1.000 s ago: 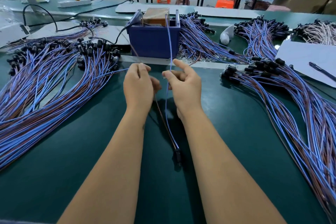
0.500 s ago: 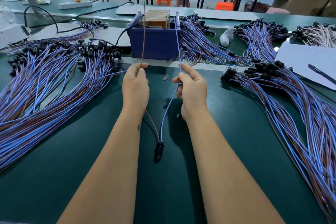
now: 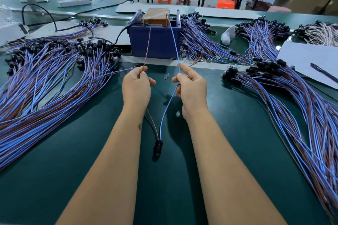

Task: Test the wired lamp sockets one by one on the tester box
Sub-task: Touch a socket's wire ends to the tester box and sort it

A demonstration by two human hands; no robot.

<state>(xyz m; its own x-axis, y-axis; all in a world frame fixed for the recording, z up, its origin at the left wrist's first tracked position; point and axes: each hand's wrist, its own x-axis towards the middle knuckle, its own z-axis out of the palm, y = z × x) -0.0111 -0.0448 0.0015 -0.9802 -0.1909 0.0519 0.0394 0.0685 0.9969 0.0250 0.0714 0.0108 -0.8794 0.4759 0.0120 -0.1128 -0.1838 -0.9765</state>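
A: Entry, hands. Left hand (image 3: pixel 136 86) has its fingers curled, pinching the brown lead (image 3: pixel 147 47) at the fingertips. Right hand (image 3: pixel 191 87) pinches the blue lead (image 3: pixel 174 42) between thumb and forefinger; the remaining fingers are loosely folded.

B: Where do the leads run?

A: Both rise from the hands to the top of the tester box (image 3: pixel 155 42), the brown one to its left part, the blue one near its right wall. Whether the tips actually touch a contact cannot be told. Below the hands the two leads converge into the black lamp socket (image 3: pixel 158 145), which hangs between the forearms over the green table (image 3: pixel 54 151).

B: Margins?

A: Tester box stands at the far edge of the near mat, just behind a pale strip. Left pile of wired sockets (image 3: pixel 45 82) fans toward the left hand, one strand ending just beside it. Right pile (image 3: pixel 292 100) sweeps down the right side, apart from the right forearm. Open green surface lies between the piles, under and around both arms.

B: Other items?

A: White sheet with a pen (image 3: pixel 323 72) at the right edge; a small glass bulb (image 3: pixel 166 76) on the mat between the hands.
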